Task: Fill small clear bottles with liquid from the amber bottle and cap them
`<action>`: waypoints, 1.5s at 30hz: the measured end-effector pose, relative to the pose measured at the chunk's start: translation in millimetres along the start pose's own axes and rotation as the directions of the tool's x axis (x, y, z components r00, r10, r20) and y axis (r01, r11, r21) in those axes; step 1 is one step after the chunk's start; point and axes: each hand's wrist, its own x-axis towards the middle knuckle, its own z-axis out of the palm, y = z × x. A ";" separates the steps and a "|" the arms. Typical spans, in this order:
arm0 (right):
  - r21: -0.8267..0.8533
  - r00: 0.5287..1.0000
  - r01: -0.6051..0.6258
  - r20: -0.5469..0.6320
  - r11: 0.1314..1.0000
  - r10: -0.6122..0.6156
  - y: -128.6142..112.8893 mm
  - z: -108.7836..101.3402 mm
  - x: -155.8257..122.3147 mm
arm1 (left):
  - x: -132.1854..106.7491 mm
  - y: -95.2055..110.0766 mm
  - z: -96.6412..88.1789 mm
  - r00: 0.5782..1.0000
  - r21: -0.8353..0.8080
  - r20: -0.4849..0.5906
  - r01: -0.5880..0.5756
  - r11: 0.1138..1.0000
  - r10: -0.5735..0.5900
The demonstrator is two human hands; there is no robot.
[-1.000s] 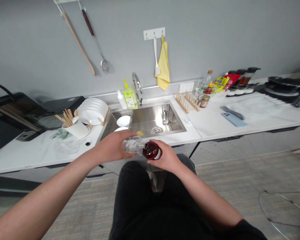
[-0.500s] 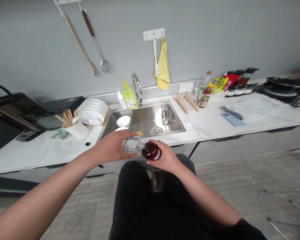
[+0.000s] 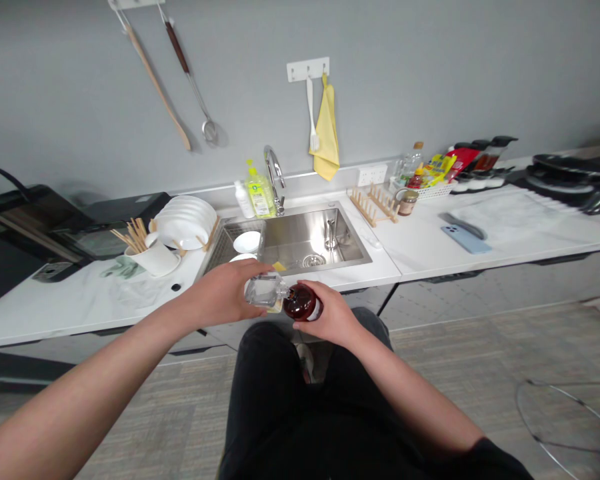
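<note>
My left hand [image 3: 233,291] is closed around a clear bottle [image 3: 264,291], tipped sideways with its neck pointing right. That neck meets the open mouth of a dark brown bottle [image 3: 300,304]; whether they touch I cannot tell. My right hand [image 3: 329,312] wraps the brown bottle from the right, and a pale label shows beside the fingers. Both bottles are in front of the counter's edge, above my knees. Just beyond them lies the steel sink [image 3: 353,248], with a white bowl [image 3: 247,242] on the drain rack at its left. A small black cap [image 3: 176,287] rests on the counter.
A utensil holder [image 3: 163,263] and stacked white plates [image 3: 187,220] stand left of the sink. Soap bottles [image 3: 260,195] sit near the faucet [image 3: 274,177]. To the right are a wooden rack [image 3: 375,203], a jar [image 3: 408,202], a blue phone [image 3: 466,240] and black pans [image 3: 560,177].
The clear bottle has turned slightly in my left hand, its neck tilting a little. My right hand and the brown bottle have hardly moved.
</note>
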 end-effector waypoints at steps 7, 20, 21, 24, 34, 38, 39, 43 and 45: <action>0.006 1.000 0.003 0.002 1.000 -0.003 -0.3 1.7 -1.7 | -1.6 3.4 -2.3 1.000 -0.015 0.000 0.002 1.000 -0.002; 0.010 1.000 0.003 0.000 1.000 -0.003 -4.3 0.0 -2.4 | -2.9 3.8 -2.0 1.000 -0.010 -0.009 -0.010 1.000 0.010; 0.007 1.000 0.003 0.000 1.000 -0.003 -4.2 0.0 -2.5 | -2.7 4.1 -2.1 1.000 -0.013 -0.009 -0.008 1.000 0.008; 0.001 1.000 0.005 0.001 1.000 -0.005 -4.1 0.0 -2.8 | -2.6 4.4 -2.4 1.000 -0.015 -0.007 -0.008 1.000 0.008; 0.006 1.000 0.003 -0.001 1.000 -0.003 -5.0 -1.2 -4.0 | -2.9 8.5 -4.5 1.000 -0.014 0.001 -0.007 1.000 0.007; 0.006 1.000 -0.004 0.001 1.000 0.004 -4.1 -1.4 -4.7 | -3.1 9.0 -5.3 1.000 -0.022 -0.005 -0.013 1.000 0.013; 0.006 1.000 -0.004 0.001 1.000 0.004 -4.0 -1.5 -4.7 | -3.1 9.1 -5.4 1.000 -0.023 -0.006 -0.016 1.000 0.016; 0.007 1.000 -0.002 0.006 1.000 0.002 -3.7 -2.1 -4.3 | -2.9 9.9 -5.7 1.000 -0.013 -0.003 -0.020 1.000 0.020; 0.010 1.000 0.000 0.012 1.000 0.000 -3.7 -2.5 -3.9 | -2.5 10.3 -5.6 1.000 -0.007 -0.001 -0.020 1.000 0.020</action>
